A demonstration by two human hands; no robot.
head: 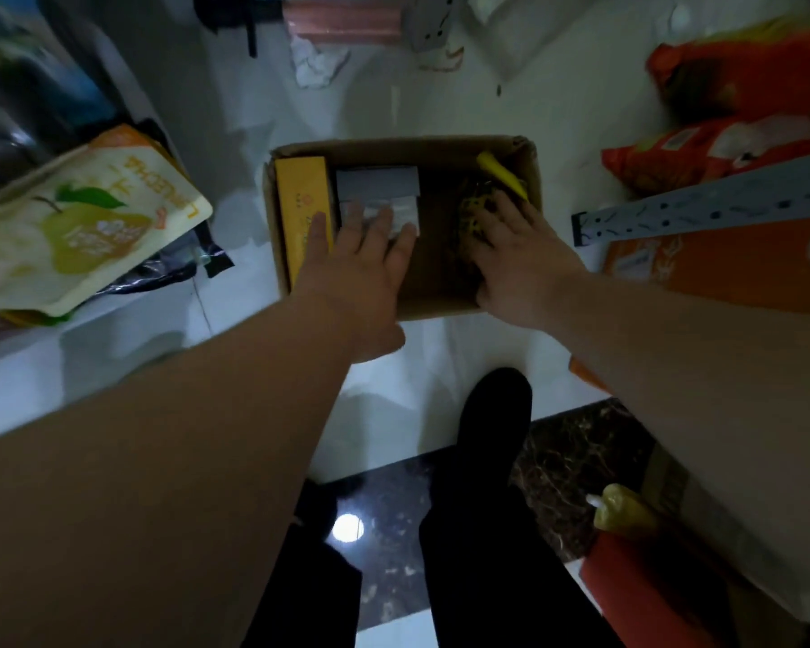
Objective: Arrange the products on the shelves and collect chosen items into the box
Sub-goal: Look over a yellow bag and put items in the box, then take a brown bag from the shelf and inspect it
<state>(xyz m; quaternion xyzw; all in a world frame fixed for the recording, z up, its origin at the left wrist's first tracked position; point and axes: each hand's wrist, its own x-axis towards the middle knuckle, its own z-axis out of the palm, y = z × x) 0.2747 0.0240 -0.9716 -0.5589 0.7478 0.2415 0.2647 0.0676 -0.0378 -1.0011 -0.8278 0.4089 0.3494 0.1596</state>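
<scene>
Hands – both reach down into an open cardboard box [394,145] on the pale tiled floor [235,109], palms down and apart, neither one curled round anything. Far left: a white pouch printed with a yellow pear [80,217], lying tilted on a shelf edge. Box, left wall: a long yellow carton [302,203] standing on edge. Beside it: small grey and white boxes [377,182], stacked close together. Left hand [361,254]: fingers straight and spread, tips over the white boxes, one finger reaching the yellow carton. Box, right side: a yellow, dark-spotted packet [468,212] – the right hand [517,254] lies flat on it, fingers extended. Box, far right corner: a plain yellow item [501,175], too blurred to identify. Right of the box: orange bags [721,147], a grey perforated shelf rail [721,203] and an orange carton [721,264].
</scene>
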